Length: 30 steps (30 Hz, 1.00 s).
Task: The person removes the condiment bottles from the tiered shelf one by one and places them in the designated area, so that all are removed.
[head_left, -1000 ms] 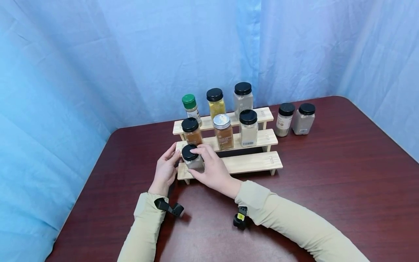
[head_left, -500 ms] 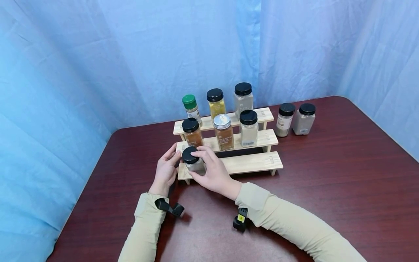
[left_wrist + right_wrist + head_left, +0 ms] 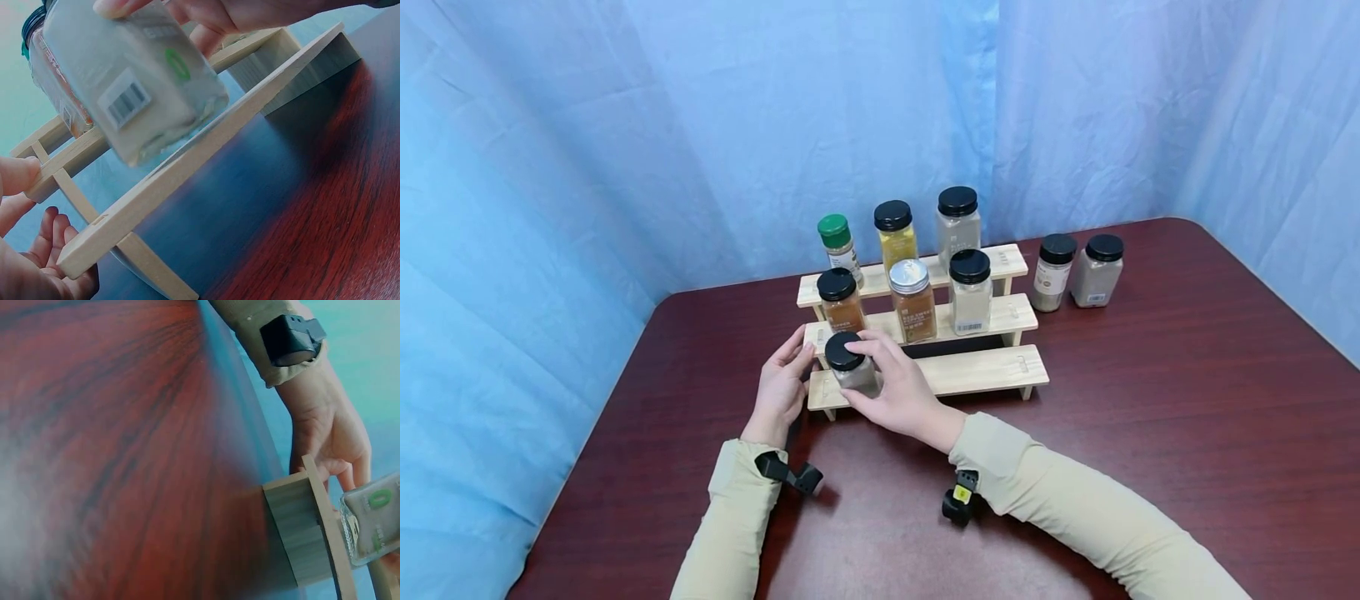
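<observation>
Right hand (image 3: 901, 392) keeps its grip curled round a black-lidded spice jar (image 3: 852, 369), tilted with its base just meeting the left end of the wooden rack's (image 3: 970, 373) lowest step. Left hand (image 3: 780, 385), fingers relaxed, steadies that end. Judging by this, placing is under way; next, stand the jar flat and let go

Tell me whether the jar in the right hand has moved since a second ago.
Yes. The jar has slid slightly right along the rack's bottom step, away from its left end.
</observation>
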Motion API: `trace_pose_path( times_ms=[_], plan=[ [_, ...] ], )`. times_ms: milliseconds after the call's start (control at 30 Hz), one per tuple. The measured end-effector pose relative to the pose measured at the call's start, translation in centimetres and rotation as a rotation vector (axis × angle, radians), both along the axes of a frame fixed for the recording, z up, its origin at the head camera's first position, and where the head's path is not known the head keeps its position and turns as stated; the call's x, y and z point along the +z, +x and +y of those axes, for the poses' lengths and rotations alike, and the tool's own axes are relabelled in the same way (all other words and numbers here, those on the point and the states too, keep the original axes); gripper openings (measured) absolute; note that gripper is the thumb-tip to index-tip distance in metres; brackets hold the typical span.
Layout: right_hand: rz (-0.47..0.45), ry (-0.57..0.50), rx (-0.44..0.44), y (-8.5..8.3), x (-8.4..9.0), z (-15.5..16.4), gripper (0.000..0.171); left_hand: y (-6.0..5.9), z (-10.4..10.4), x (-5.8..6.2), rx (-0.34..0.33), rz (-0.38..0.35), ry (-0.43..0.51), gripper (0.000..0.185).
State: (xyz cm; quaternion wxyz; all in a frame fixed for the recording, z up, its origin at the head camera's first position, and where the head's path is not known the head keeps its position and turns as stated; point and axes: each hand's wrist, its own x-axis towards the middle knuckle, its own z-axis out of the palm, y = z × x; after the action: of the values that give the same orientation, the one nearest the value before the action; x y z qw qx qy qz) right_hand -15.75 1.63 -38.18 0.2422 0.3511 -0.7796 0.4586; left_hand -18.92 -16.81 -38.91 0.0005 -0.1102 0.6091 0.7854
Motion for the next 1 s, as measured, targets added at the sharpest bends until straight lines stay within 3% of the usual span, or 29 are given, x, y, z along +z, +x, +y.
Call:
trace_pose_path(
  times_ms=[400, 1000],
  plan=[
    [0.021, -0.061, 0.028, 0.2, 1.1, 2.6, 0.062, -0.1, 0.0, 0.1, -0.004, -0.005, -0.014, 0.048],
    [0.056, -0.034, 0.066, 2.4, 0.2, 6.5, 0.063, 0.1, 0.0, 0.0, -0.013, 0.003, 0.010, 0.049]
  ],
)
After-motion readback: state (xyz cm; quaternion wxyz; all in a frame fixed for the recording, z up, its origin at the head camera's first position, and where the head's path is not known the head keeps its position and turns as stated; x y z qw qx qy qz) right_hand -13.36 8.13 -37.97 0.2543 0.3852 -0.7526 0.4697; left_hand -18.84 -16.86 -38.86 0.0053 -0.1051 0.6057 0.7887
